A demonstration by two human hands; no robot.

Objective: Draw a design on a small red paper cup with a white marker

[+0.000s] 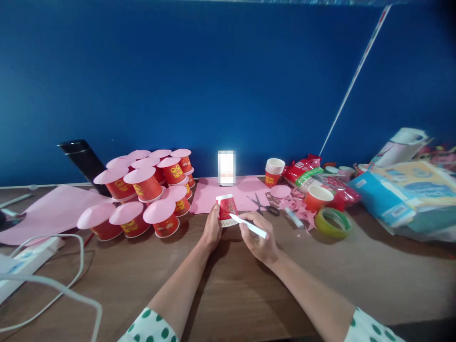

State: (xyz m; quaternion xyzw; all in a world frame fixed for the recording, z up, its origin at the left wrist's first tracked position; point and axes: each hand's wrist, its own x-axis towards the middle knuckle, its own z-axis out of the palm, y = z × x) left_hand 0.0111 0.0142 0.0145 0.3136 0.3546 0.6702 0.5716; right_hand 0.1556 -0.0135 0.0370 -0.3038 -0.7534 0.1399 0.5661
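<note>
A red paper cup [225, 205] stands upside down at the middle of the table, with a zigzag line on the pale band near its lower rim. My left hand [213, 229] is closed around the cup's left side. In my right hand [261, 240] is a white marker pen [254, 229], its tip at the cup's right side, close above the band. Behind the cup lies a pink paper sheet [206, 190]. Scissors [264, 207] rest at the sheet's right edge, beyond my right hand.
Several red cups topped with pink paper discs [142, 175] are stacked at left, before a black bottle [83, 164]. To the right are nested cups [273, 173], paper scraps [297, 204], a tape roll [334, 222] and bags [406, 194]. A power strip [32, 261] with white cables lies front left.
</note>
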